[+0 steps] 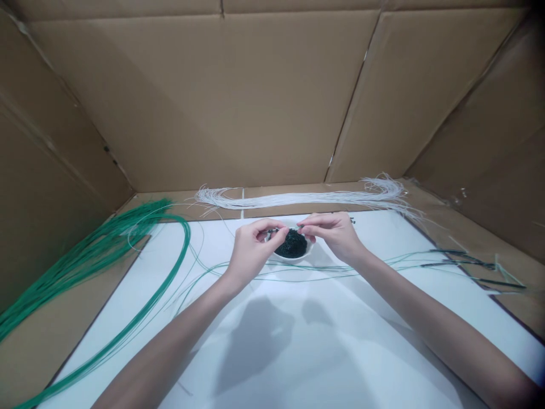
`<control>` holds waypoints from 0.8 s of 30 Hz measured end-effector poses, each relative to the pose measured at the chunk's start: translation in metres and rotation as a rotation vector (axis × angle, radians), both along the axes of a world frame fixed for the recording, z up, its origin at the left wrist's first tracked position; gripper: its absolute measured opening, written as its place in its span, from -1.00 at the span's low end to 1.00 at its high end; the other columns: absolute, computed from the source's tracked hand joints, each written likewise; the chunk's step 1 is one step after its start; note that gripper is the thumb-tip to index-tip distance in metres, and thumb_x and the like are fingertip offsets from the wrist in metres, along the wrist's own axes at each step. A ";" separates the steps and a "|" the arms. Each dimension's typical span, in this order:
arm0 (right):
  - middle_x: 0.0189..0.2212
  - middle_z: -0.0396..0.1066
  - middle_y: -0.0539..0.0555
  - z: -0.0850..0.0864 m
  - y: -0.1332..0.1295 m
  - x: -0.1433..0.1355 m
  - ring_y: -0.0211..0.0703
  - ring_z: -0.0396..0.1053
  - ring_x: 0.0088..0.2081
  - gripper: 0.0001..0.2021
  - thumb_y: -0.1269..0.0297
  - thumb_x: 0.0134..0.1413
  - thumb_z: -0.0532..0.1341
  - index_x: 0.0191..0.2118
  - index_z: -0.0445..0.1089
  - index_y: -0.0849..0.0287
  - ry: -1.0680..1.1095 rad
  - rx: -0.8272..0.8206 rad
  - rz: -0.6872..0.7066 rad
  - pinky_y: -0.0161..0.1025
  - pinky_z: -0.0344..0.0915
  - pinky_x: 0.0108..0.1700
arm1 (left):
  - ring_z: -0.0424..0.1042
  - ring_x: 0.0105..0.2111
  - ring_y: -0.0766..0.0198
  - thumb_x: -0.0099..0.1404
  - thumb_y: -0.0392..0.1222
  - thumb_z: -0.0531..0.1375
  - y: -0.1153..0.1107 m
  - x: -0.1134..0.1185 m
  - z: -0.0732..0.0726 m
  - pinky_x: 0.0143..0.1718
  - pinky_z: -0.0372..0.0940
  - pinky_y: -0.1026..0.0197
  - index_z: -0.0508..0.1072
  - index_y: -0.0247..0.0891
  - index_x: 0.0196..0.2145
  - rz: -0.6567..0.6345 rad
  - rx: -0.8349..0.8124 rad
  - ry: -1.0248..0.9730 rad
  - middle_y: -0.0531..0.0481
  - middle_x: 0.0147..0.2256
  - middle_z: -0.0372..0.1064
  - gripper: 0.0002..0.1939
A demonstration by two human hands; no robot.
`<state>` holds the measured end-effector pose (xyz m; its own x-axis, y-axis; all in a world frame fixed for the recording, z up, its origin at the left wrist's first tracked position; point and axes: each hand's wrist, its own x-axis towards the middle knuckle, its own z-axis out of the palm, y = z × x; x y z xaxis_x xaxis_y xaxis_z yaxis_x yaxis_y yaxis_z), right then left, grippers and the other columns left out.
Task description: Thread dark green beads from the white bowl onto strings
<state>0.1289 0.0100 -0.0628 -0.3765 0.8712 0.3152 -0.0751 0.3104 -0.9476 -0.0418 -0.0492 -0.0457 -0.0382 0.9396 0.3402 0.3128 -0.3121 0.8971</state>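
Note:
A white bowl heaped with small dark beads sits under my two hands. My left hand is closed in a pinch on a thin pale string, with small dark beads at its fingertips. Close beside it, my right hand pinches a tiny dark piece that looks like a bead. A short pale stretch of string shows between the two sets of fingertips, just above the bowl. The exact grip of the right fingers is too small to make out fully.
Green strings lie in a thick bundle at left. White strings stretch along the back. Strands with dark beaded ends lie at right. A few loose beads sit behind my right hand. Cardboard walls enclose the white sheet.

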 end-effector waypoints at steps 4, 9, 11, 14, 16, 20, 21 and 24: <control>-0.59 0.40 0.02 -0.002 0.000 0.000 -0.36 0.22 -0.60 -0.89 0.30 -0.26 0.31 -0.47 0.51 0.16 0.009 -0.001 0.002 -0.33 0.18 -0.57 | 0.14 -0.59 0.45 0.09 -0.13 0.14 0.000 -0.001 0.000 -0.57 0.06 0.37 0.46 -0.29 -0.47 0.001 -0.003 0.009 0.04 -0.49 0.38 -0.82; -0.58 0.40 0.02 -0.002 -0.001 -0.001 -0.35 0.22 -0.60 -0.87 0.26 -0.28 0.31 -0.49 0.50 0.18 -0.001 -0.008 -0.014 -0.33 0.19 -0.58 | 0.09 -0.62 0.46 0.10 -0.13 0.14 0.000 -0.001 0.000 -0.59 0.04 0.36 0.46 -0.30 -0.46 0.012 0.000 0.038 0.04 -0.50 0.38 -0.81; -0.59 0.38 0.02 -0.001 -0.002 -0.002 -0.35 0.22 -0.60 -0.86 0.25 -0.28 0.31 -0.50 0.49 0.19 -0.003 0.001 -0.029 -0.33 0.20 -0.58 | 0.10 -0.62 0.46 0.10 -0.13 0.14 0.000 -0.001 -0.001 -0.59 0.04 0.37 0.46 -0.30 -0.46 0.010 0.003 0.033 0.04 -0.49 0.38 -0.81; -0.60 0.36 0.01 0.001 -0.003 -0.003 -0.35 0.21 -0.60 -0.86 0.24 -0.29 0.31 -0.53 0.47 0.21 -0.011 0.017 -0.038 -0.34 0.20 -0.58 | 0.12 -0.60 0.45 0.09 -0.14 0.15 0.000 0.000 -0.001 -0.58 0.05 0.37 0.46 -0.29 -0.46 0.009 0.017 0.044 0.04 -0.48 0.39 -0.83; -0.60 0.35 0.00 0.002 -0.004 -0.003 -0.35 0.22 -0.59 -0.86 0.24 -0.28 0.31 -0.55 0.45 0.22 -0.018 0.021 -0.031 -0.34 0.20 -0.58 | 0.13 -0.60 0.45 0.08 -0.15 0.16 -0.001 0.000 -0.001 -0.57 0.06 0.37 0.47 -0.29 -0.47 0.011 0.028 0.064 0.05 -0.49 0.39 -0.84; -0.59 0.35 0.01 0.002 -0.004 -0.003 -0.34 0.23 -0.57 -0.88 0.26 -0.27 0.31 -0.54 0.46 0.21 -0.018 0.027 -0.014 -0.35 0.20 -0.57 | 0.16 -0.58 0.45 0.09 -0.17 0.16 -0.002 0.000 0.001 -0.56 0.07 0.37 0.46 -0.28 -0.47 0.004 0.047 0.077 0.06 -0.50 0.39 -0.86; -0.58 0.36 0.01 0.002 -0.004 -0.003 -0.34 0.23 -0.57 -0.88 0.27 -0.27 0.31 -0.53 0.46 0.20 -0.014 0.031 -0.012 -0.35 0.20 -0.57 | 0.17 -0.58 0.45 0.09 -0.17 0.16 -0.003 0.001 0.001 -0.56 0.07 0.37 0.46 -0.28 -0.47 0.000 0.051 0.076 0.06 -0.50 0.39 -0.86; -0.55 0.39 0.01 0.003 -0.005 -0.003 -0.35 0.25 -0.57 -0.85 0.28 -0.27 0.31 -0.44 0.48 0.18 -0.015 0.032 -0.027 -0.36 0.22 -0.57 | 0.19 -0.57 0.45 0.09 -0.17 0.16 -0.003 0.001 0.002 -0.55 0.07 0.37 0.46 -0.27 -0.47 -0.013 0.054 0.076 0.07 -0.51 0.39 -0.86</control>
